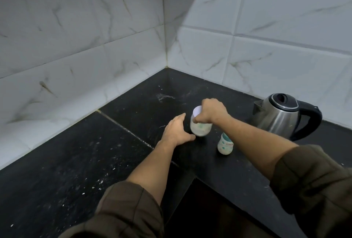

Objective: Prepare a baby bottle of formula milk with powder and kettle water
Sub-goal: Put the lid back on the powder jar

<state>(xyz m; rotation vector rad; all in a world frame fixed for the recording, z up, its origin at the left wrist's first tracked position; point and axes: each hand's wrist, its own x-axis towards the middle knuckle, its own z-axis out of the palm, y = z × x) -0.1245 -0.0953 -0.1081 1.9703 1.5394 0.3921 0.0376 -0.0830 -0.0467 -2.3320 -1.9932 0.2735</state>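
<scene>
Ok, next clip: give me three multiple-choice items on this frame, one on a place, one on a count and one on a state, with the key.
1. Where is the kettle?
A) at the right, by the wall
B) deep in the corner
C) at the far left

2. How many small patterned containers are in view?
A) one
B) two
C) four

3. The left hand is:
A) gripping the kettle
B) open, holding nothing
C) clenched in a fist

Key: 1 A, it stands right of both hands. 2 B, the held container under the right hand and the free container beside it. 3 B, its fingers are straight.
</scene>
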